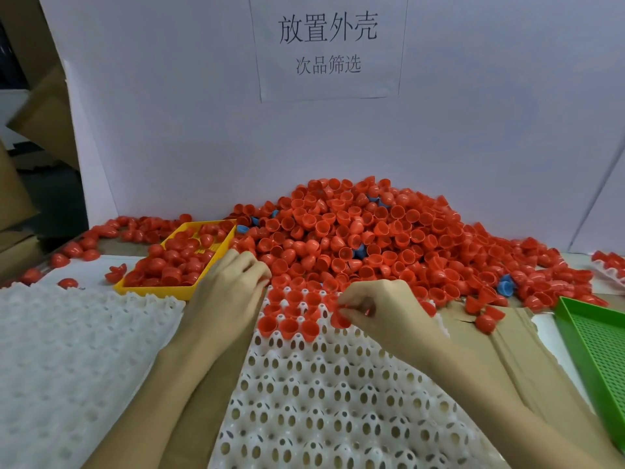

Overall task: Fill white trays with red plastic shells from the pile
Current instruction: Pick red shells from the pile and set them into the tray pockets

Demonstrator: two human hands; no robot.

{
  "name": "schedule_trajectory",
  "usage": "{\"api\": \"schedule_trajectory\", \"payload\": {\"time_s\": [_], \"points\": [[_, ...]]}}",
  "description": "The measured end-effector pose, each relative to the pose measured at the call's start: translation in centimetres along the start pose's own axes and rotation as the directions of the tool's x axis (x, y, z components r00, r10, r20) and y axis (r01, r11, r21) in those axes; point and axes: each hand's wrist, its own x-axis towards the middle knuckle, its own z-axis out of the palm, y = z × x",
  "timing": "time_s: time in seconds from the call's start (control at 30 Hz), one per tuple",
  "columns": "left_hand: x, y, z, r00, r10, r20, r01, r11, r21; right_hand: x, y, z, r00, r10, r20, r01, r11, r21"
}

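Nearest: a white tray (338, 401) with rows of holed cup pockets, most of them bare; only its far rows carry red shells (291, 324), seated open side up. A second white tray (67, 350) lies just left of it, no shells in its pockets. Far left, a yellow mesh basket (152, 288) sits tilted against the heap, loaded with red shells mostly dome side up. At the right edge, a green mesh tray (595, 350); the part in view holds nothing. Brown cardboard (500, 336) lies between the centre tray and the green one.

The pile of red shells (372, 238) is heaped against the white back board (169, 130), spreading right and left along the table. Shells are glossy red half-egg cups, some mouth up, some dome up. A few blue shells (505, 286) are mixed in. A paper sign (328, 45) with printed characters is stuck on the board above.

Left hand (233, 282) is at the near edge of the pile beside the yellow basket, fingers curled down into the shells; cannot tell whether it actually holds one. Right hand (375, 308) is over the far rows of the centre tray, fingertips pinching a red shell (340, 319) right at the filled row's right end.
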Motion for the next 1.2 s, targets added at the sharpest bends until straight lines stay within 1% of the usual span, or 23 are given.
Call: {"api": "schedule_trajectory", "payload": {"time_s": [0.03, 0.07, 0.1, 0.17, 0.23, 0.3, 0.37, 0.43, 0.5, 0.57, 0.67, 0.77, 0.83, 0.87, 0.93, 0.97, 1.0, 1.03, 1.1, 1.17, 1.2], "points": [[0.0, 0.3, 0.2, 1.0, 0.004, 0.01, -0.004, 0.999, -0.036, 0.4, -0.2, 0.3, 0.999, -0.006, 0.039, 0.008, 0.999, -0.038], [0.0, 0.6, 0.3, 0.999, 0.005, 0.036, -0.001, 0.994, -0.107, 0.8, -0.3, 0.7, 0.997, -0.009, 0.076, 0.015, 0.997, -0.08], [0.0, 1.0, 0.4, 0.996, 0.001, 0.086, 0.017, 0.98, -0.2, 1.1, -0.4, 1.0, 0.994, -0.007, 0.112, 0.021, 0.992, -0.122], [-0.2, 1.9, 0.7, 0.971, 0.029, 0.237, 0.059, 0.933, -0.354, 1.7, -0.7, 1.5, 0.987, -0.006, 0.163, 0.04, 0.978, -0.205], [-0.4, 2.7, 1.0, 0.938, 0.084, 0.337, 0.04, 0.938, -0.343, 2.1, -0.9, 1.8, 0.981, 0.004, 0.195, 0.047, 0.965, -0.257], [-0.6, 3.2, 1.2, 0.92, 0.082, 0.383, 0.032, 0.959, -0.283, 2.4, -1.1, 2.1, 0.974, 0.032, 0.226, 0.035, 0.956, -0.29], [-0.7, 3.6, 1.3, 0.922, 0.055, 0.383, 0.035, 0.974, -0.223, 2.5, -1.3, 2.5, 0.964, 0.073, 0.256, 0.016, 0.944, -0.328], [-0.7, 3.9, 1.5, 0.926, 0.038, 0.376, 0.025, 0.986, -0.162, 2.6, -1.5, 2.6, 0.959, 0.093, 0.269, 0.0, 0.945, -0.326], [-0.8, 4.1, 1.4, 0.924, 0.021, 0.382, 0.031, 0.991, -0.129, 2.4, -1.5, 2.1, 0.961, 0.096, 0.259, -0.022, 0.961, -0.276], [-1.0, 4.1, 1.2, 0.923, 0.007, 0.386, 0.043, 0.992, -0.12, 1.9, -1.3, 1.0, 0.973, 0.11, 0.204, -0.065, 0.974, -0.216], [-0.9, 4.0, 1.3, 0.935, 0.011, 0.355, 0.059, 0.98, -0.187, 0.6, -0.1, -0.9, 0.984, 0.149, 0.093, -0.137, 0.983, -0.121], [-0.4, 3.3, 1.3, 0.955, -0.035, 0.293, 0.137, 0.932, -0.336, -0.7, 1.5, -2.8, 0.986, 0.165, -0.01, -0.165, 0.986, -0.031], [-0.1, 2.5, 1.0, 0.973, -0.096, 0.21, 0.178, 0.89, -0.42, -1.1, 2.4, -3.7, 0.982, 0.181, -0.048, -0.18, 0.984, 0.009], [0.0, 1.8, 0.8, 0.983, -0.126, 0.13, 0.17, 0.891, -0.421, -1.3, 2.7, -3.9, 0.98, 0.188, -0.064, -0.187, 0.982, 0.028], [0.3, 0.0, 0.3, 0.979, -0.186, -0.081, 0.154, 0.94, -0.306, -1.5, 3.2, -4.2, 0.977, 0.196, -0.088, -0.189, 0.978, 0.084], [0.4, -1.0, 0.1, 0.962, -0.213, -0.17, 0.174, 0.96, -0.219, -1.6, 3.4, -4.2, 0.976, 0.195, -0.093, -0.185, 0.977, 0.109], [0.4, -2.1, 0.0, 0.944, -0.237, -0.23, 0.21, 0.968, -0.135, -1.8, 3.5, -4.1, 0.976, 0.197, -0.09, -0.184, 0.974, 0.129], [0.3, -3.2, -0.1, 0.929, -0.272, -0.251, 0.264, 0.962, -0.063, -1.9, 3.6, -4.0, 0.976, 0.201, -0.081, -0.188, 0.971, 0.145], [0.0, -4.7, 0.2, 0.912, -0.357, -0.201, 0.379, 0.922, 0.082, -2.0, 3.7, -3.8, 0.975, 0.215, -0.06, -0.202, 0.965, 0.167], [-0.5, -5.3, 0.6, 0.898, -0.41, -0.158, 0.437, 0.873, 0.216, -2.1, 3.6, -3.6, 0.974, 0.222, -0.055, -0.209, 0.962, 0.177], [-0.6, -5.3, 0.7, 0.895, -0.419, -0.152, 0.445, 0.862, 0.244, -2.1, 3.5, -3.5, 0.973, 0.223, -0.055, -0.21, 0.961, 0.18]]}}
